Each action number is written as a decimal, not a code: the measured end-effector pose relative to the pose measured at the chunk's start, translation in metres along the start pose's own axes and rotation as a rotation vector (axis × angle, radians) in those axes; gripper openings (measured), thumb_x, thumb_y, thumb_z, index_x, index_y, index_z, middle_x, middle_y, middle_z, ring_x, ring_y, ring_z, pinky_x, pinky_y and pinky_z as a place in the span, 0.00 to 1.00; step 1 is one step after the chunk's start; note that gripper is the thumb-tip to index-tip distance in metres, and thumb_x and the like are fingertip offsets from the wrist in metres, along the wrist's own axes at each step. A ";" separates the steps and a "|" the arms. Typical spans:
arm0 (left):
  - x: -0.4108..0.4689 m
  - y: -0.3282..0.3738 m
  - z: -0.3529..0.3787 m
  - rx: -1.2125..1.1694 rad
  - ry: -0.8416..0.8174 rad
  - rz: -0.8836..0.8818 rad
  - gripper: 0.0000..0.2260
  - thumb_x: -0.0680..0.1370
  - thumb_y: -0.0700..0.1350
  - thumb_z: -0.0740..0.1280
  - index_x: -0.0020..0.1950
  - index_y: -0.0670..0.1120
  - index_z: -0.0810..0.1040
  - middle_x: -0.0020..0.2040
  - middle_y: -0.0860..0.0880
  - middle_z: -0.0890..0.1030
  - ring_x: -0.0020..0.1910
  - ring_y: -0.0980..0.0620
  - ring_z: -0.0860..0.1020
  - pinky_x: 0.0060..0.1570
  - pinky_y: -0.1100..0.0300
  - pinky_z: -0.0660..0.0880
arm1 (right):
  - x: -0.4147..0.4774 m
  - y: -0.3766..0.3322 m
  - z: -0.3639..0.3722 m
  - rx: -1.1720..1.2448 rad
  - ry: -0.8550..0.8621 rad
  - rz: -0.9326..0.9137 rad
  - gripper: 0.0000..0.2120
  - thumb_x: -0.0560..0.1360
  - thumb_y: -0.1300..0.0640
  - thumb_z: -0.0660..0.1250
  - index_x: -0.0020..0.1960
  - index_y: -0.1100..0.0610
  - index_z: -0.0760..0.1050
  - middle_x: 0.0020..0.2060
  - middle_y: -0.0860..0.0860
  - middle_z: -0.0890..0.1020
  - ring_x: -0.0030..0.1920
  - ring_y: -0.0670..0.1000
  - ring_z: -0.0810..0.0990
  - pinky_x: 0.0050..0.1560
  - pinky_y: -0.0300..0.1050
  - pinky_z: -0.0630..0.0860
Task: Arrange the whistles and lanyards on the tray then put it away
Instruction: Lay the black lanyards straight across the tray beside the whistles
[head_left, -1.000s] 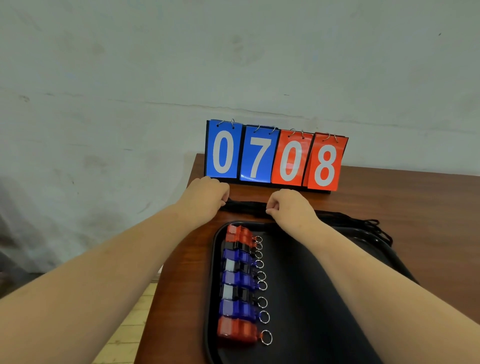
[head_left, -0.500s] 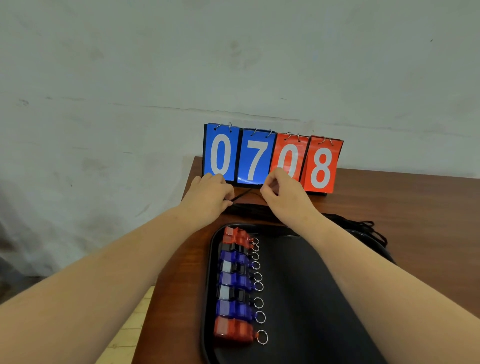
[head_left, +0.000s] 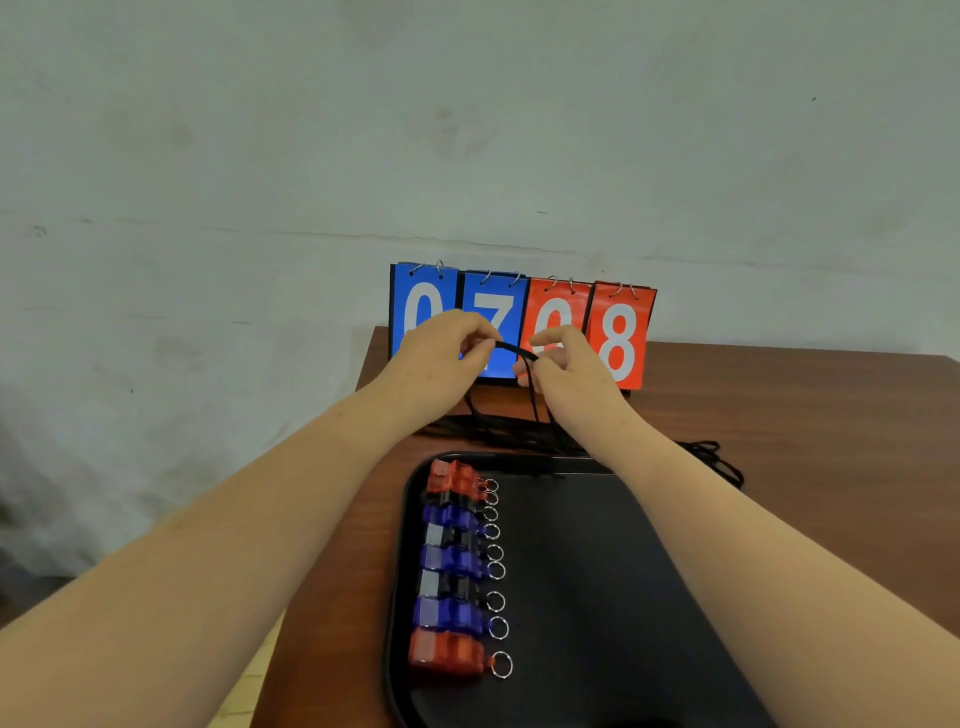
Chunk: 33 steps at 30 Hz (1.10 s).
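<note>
I have a thin black lanyard (head_left: 511, 349) pinched between both hands, lifted above the far end of the table (head_left: 779, 415) in front of the flip scoreboard (head_left: 618, 338) that reads 0708. My left hand (head_left: 441, 353) closes thumb and fingertips on one end of the short taut stretch, and my right hand (head_left: 566, 364) pinches the other end just beside it, the two hands nearly touching. From the pinch the cord drops in slack black strands to the rest of the lanyards (head_left: 498, 428), a loose dark tangle lying on the wood just beyond the far rim of the tray (head_left: 571, 597), with more loops trailing off to the right. The tray is black with rounded corners and sits near me. Along its left side the whistles (head_left: 452, 566) lie in one neat column: red at the far and near ends, blue and black-and-white between, each with a small silver split ring pointing right.
</note>
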<state>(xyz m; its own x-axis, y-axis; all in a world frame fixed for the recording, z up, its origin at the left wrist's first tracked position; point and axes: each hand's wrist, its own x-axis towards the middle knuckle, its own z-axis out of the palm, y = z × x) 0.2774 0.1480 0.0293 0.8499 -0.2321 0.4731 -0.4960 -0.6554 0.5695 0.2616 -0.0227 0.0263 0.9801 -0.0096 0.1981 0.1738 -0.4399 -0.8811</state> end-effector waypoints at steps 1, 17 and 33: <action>0.002 0.005 0.001 -0.012 -0.004 0.002 0.09 0.83 0.45 0.61 0.58 0.49 0.79 0.51 0.53 0.80 0.51 0.56 0.76 0.51 0.64 0.71 | -0.001 -0.002 -0.003 0.028 -0.022 0.006 0.12 0.82 0.61 0.57 0.63 0.52 0.69 0.49 0.51 0.83 0.47 0.45 0.81 0.38 0.36 0.73; -0.004 -0.034 0.010 0.228 -0.157 -0.104 0.06 0.81 0.45 0.64 0.53 0.48 0.80 0.44 0.54 0.83 0.46 0.54 0.80 0.55 0.53 0.77 | -0.003 0.000 -0.028 -0.172 0.155 -0.033 0.11 0.82 0.53 0.62 0.57 0.56 0.80 0.46 0.47 0.78 0.38 0.41 0.72 0.35 0.28 0.66; -0.004 0.024 -0.005 -0.086 -0.130 -0.017 0.18 0.82 0.55 0.61 0.72 0.56 0.70 0.62 0.57 0.78 0.59 0.62 0.74 0.57 0.65 0.67 | -0.010 -0.027 -0.034 -0.129 0.147 -0.138 0.10 0.81 0.54 0.63 0.50 0.57 0.82 0.41 0.50 0.84 0.47 0.45 0.80 0.41 0.28 0.67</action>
<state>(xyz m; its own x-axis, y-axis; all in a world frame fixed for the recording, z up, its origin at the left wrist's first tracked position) 0.2609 0.1368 0.0446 0.8716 -0.3157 0.3751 -0.4897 -0.5974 0.6351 0.2438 -0.0414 0.0630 0.9216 -0.0681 0.3820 0.2826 -0.5568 -0.7811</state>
